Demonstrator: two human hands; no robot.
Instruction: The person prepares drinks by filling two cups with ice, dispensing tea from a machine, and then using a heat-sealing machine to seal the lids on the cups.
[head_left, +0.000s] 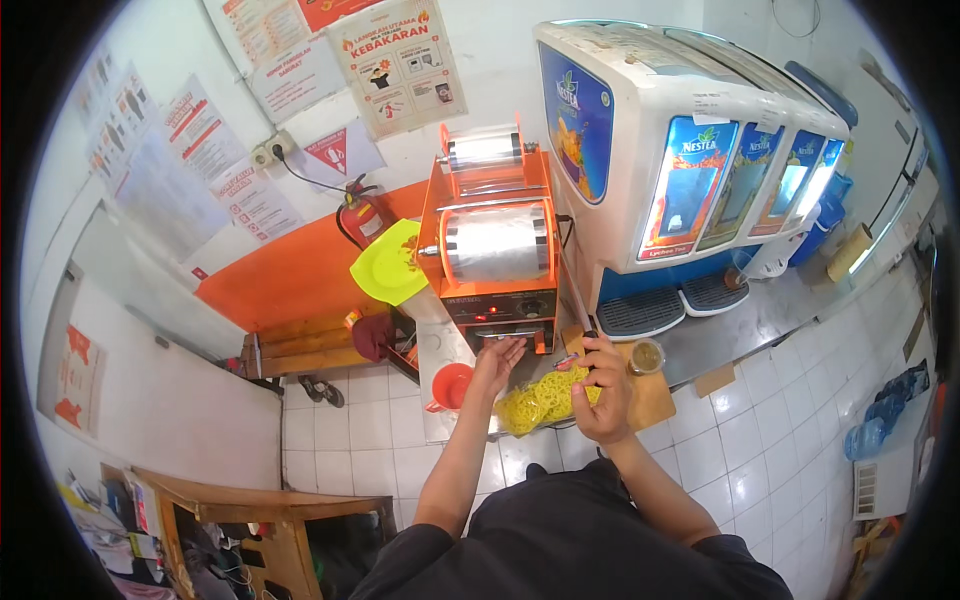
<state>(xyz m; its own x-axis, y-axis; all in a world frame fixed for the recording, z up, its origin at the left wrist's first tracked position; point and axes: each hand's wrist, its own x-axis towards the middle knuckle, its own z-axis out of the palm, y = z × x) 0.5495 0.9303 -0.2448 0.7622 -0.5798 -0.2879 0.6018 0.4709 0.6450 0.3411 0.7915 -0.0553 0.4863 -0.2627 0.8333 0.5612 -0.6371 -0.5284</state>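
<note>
An orange cup sealing machine (499, 289) with clear film rolls stands on the metal counter before me. My left hand (497, 365) is at its front slot, fingers extended, and nothing shows in its grasp. Whether the fingertips touch the metal tray edge (504, 334) is hard to tell. On the machine's right side, my right hand (601, 390) grips the black knob of its long lever (579, 304). Between my hands lies a clear plastic bag of yellow noodles (538, 401). A lidded clear cup with brownish contents (646, 357) sits right of my right hand.
A red mug (451, 386) stands near the counter's left front edge. Behind it is a yellow-green plate (390, 262) with food bits. A large drink dispenser (600, 150) rises at the right, its drip trays (641, 319) below. A brown board (654, 394) overhangs the front edge.
</note>
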